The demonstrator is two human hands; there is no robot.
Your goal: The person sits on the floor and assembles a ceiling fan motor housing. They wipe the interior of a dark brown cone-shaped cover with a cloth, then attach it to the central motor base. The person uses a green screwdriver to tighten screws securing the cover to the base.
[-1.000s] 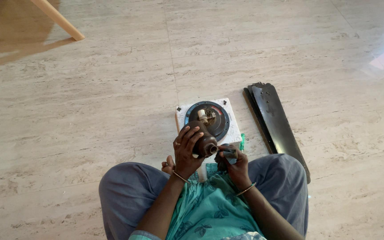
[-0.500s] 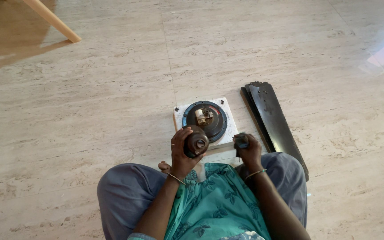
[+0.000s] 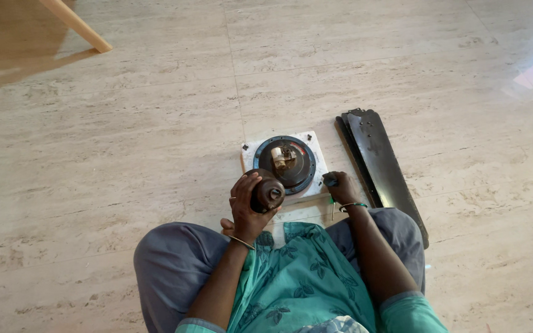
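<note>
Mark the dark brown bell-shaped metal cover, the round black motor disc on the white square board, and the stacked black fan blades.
dark brown bell-shaped metal cover (image 3: pixel 268 191), head view, its rounded side
round black motor disc (image 3: pixel 300 169), head view, outer ring
stacked black fan blades (image 3: pixel 377 163), head view, top blade's flat face

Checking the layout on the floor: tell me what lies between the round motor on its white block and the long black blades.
In the head view, only bare tiled floor separates the round motor from the black blades.
</note>
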